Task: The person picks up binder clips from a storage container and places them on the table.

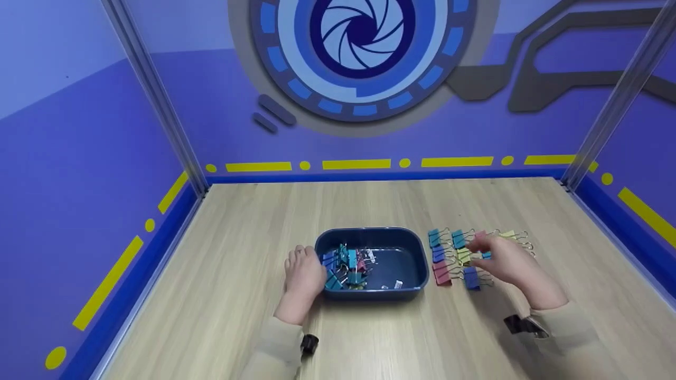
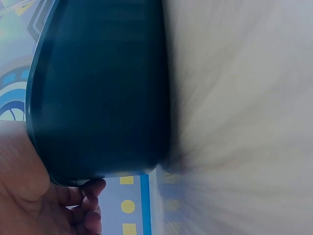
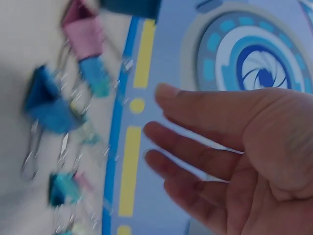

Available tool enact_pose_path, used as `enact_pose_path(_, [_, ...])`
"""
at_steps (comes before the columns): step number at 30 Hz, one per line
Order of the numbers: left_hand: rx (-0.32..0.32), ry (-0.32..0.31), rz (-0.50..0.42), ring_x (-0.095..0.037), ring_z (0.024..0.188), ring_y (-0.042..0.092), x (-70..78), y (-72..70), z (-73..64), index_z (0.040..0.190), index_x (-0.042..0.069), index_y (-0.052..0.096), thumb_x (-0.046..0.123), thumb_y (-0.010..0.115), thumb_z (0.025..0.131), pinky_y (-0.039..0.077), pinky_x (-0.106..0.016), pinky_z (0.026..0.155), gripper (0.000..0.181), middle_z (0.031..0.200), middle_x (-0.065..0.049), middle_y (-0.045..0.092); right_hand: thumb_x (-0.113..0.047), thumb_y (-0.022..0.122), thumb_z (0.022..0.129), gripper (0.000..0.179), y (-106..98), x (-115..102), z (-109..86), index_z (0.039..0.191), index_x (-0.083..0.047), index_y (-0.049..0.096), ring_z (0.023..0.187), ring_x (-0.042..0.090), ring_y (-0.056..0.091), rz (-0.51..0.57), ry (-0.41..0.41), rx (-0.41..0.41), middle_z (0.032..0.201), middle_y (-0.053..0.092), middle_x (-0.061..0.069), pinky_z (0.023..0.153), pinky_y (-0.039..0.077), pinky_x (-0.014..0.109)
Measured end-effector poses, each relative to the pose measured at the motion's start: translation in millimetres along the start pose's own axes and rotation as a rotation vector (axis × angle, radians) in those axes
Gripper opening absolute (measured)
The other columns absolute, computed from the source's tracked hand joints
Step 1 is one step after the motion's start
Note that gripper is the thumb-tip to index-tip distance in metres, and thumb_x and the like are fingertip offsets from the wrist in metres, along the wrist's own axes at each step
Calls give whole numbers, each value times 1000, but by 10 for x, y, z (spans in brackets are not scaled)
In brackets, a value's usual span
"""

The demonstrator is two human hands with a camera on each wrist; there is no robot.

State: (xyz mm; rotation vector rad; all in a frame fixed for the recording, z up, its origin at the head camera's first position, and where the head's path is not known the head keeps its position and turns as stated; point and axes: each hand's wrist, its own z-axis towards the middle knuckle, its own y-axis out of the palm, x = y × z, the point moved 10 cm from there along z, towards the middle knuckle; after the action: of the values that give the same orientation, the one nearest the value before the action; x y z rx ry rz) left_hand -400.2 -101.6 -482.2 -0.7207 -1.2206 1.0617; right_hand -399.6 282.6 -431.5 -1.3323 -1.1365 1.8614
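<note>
In the head view, I see a dark blue box which stands on the wooden table. The left hand is at the left end of the box and touches it there. In the left half of the box lies a mixed pile of clips, mostly teal, blue and pink. A few small clear pieces lie near the front wall of the box. On the table to the right of the box, there are rows of clips. A pink clip is beside the front right corner of the box, and a blue clip is farther to the right of it. The right hand is above these rows, well apart from the box.

In the left wrist view, the outer wall of the box is very near to me. The fingers are bent around its end, so this hand grips the box; the thumb tip is hidden.

In the right wrist view, the clips are blurred, and a part of the box shows beyond them. The thumb is apart from the loosely bent fingers, and this hand is empty.
</note>
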Motion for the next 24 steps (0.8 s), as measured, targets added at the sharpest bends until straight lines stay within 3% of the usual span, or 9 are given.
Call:
enact_pose_path(6, [-18, -12, 1, -38, 105, 52, -10, 10, -2, 109, -7, 60, 15, 70, 89, 41, -50, 91, 31, 111, -22, 58, -6, 72, 91, 16, 105, -402, 205, 106, -3, 75, 96, 32, 70, 37, -82, 19, 102, 76, 12, 84, 56, 52])
enact_pose_path(14, [-29, -16, -9, -39, 107, 51, -13, 20, -1, 110, -6, 60, 14, 70, 89, 41, -50, 94, 30, 112, -22, 57, -5, 75, 89, 17, 433, -954, 486, 106, -5, 75, 92, 23, 72, 65, -200, -26, 100, 77, 8, 84, 58, 47])
enact_pose_path(24, [-37, -19, -12, -39, 106, 51, -12, -1, -13, 108, -6, 60, 13, 68, 90, 41, -49, 92, 27, 112, -22, 57, -5, 71, 91, 17, 845, -1522, 780, 108, -3, 76, 94, 25, 73, 83, -361, -97, 103, 76, 10, 86, 59, 41])
